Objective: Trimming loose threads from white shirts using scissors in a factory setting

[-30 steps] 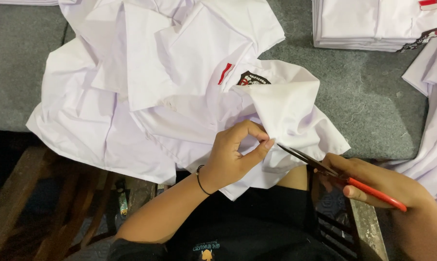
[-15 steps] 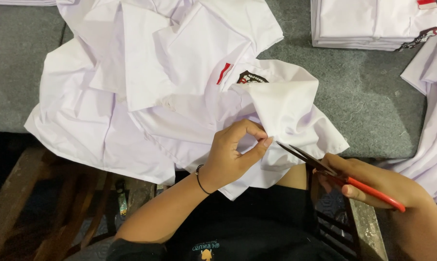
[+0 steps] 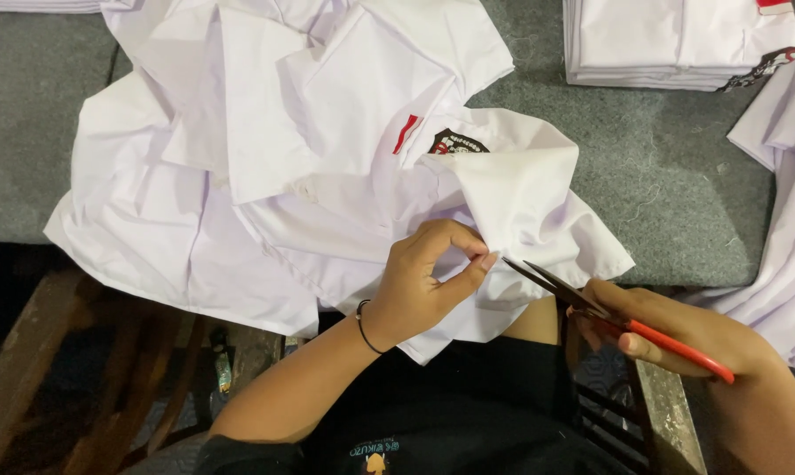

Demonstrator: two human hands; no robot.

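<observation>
White shirt [image 3: 327, 202] spread on grey table [image 3: 670, 185], hem pinched tight in left hand [image 3: 424, 286]; right hand [image 3: 688, 339] closed round red-handled scissors [image 3: 622, 317], blades slightly parted just beside the pinch. Best: keep fabric taut, snip close, tips clear of fingertips.

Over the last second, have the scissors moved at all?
No. The scissors in the right hand sit at the same spot beside the white shirt's corner, tips near the left hand.

Crumpled white shirt [image 3: 327, 176], red-handled scissors [image 3: 626, 321]
</observation>
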